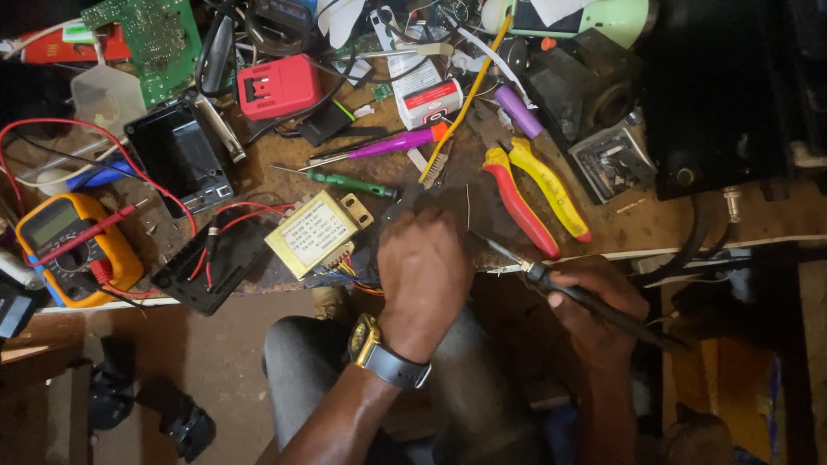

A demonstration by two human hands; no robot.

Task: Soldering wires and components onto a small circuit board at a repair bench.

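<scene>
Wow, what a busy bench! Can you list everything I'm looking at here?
transformer: one, yellow with coloured wires, bench centre
multimeter: one, orange-yellow with red leads, left edge
pliers: one pair, red and yellow handles, right of centre
screwdrivers: green and purple, mid-bench
circuit board: one, green, top left
red block: one, top centre
black open case: one, left of centre
soldering iron: one, black handle, in the right hand
wristwatch: one, gold and black, left wrist
left hand: over the wires beside the transformer
right hand: gripping the iron
</scene>
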